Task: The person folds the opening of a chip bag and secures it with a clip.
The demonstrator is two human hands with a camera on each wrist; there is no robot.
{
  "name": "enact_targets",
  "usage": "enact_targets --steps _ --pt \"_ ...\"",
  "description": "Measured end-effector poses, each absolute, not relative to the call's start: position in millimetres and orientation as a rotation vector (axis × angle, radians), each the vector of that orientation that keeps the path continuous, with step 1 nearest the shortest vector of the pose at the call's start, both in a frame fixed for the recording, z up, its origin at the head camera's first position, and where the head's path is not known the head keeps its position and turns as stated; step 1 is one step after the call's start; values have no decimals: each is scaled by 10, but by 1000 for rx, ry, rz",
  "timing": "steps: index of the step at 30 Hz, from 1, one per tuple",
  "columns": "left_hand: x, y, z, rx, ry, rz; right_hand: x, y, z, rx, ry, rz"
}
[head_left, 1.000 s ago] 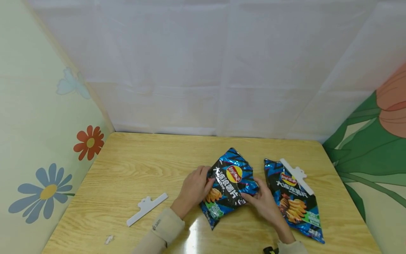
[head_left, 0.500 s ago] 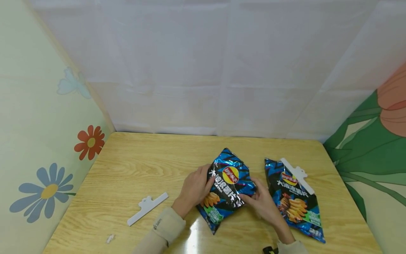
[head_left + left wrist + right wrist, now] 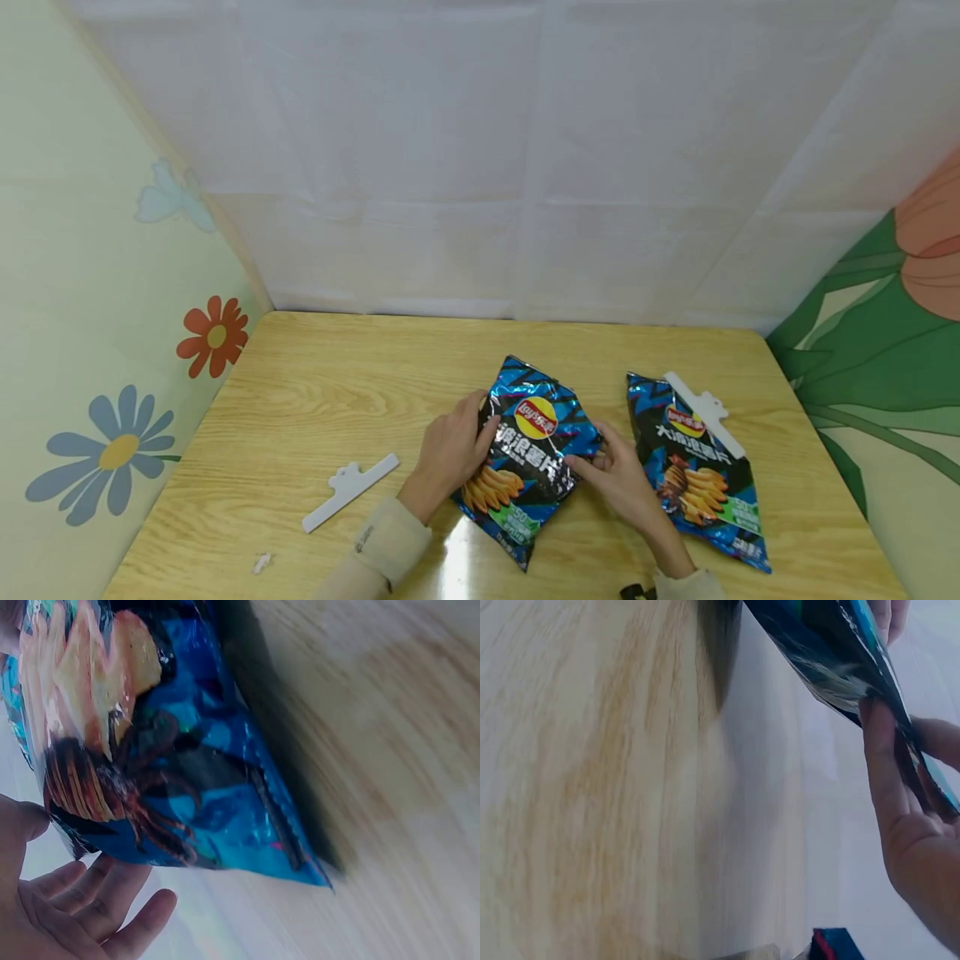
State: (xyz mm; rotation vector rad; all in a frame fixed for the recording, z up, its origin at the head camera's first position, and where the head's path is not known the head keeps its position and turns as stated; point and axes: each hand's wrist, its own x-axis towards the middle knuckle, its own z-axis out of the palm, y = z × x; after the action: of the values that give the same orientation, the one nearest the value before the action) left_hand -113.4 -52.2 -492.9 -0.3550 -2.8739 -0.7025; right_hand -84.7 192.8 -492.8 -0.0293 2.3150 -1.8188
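A blue-and-black bag of potato chips [image 3: 525, 425] is held tilted between both hands in the middle of the table. My left hand [image 3: 452, 450] grips its left edge, thumb on the front; in the left wrist view, fingers [image 3: 97, 904] reach behind the bag's edge. The right hand [image 3: 617, 477] pinches the right edge, and the right wrist view shows thumb and fingers on opposite sides of the foil. A second chip bag [image 3: 705, 483] lies to the right, with a white bag clip [image 3: 705, 414] across its upper end. Another white bag clip [image 3: 350, 492] lies left of my left hand.
A small pale scrap [image 3: 262, 563] lies at the front left of the wooden table [image 3: 352, 367]. A white sheet [image 3: 420, 167] hangs along the back edge. Painted panels flank both sides. Something black [image 3: 637, 592] shows by the right wrist.
The held chip bag has turned in the hands: its top has swung left and its lower tip has moved right and nearer. Both hands keep hold, with the left moving slightly.
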Motion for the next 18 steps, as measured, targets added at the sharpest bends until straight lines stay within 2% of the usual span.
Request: enact_targets --steps 9,18 --pt "-1055 -565 -4955 -299 -2847 -760 -857 1842 -4929 140 2420 -1790" --pt "-957 -614 -4970 -265 -2846 -825 -863 1777 -4937 146 2534 -1788"
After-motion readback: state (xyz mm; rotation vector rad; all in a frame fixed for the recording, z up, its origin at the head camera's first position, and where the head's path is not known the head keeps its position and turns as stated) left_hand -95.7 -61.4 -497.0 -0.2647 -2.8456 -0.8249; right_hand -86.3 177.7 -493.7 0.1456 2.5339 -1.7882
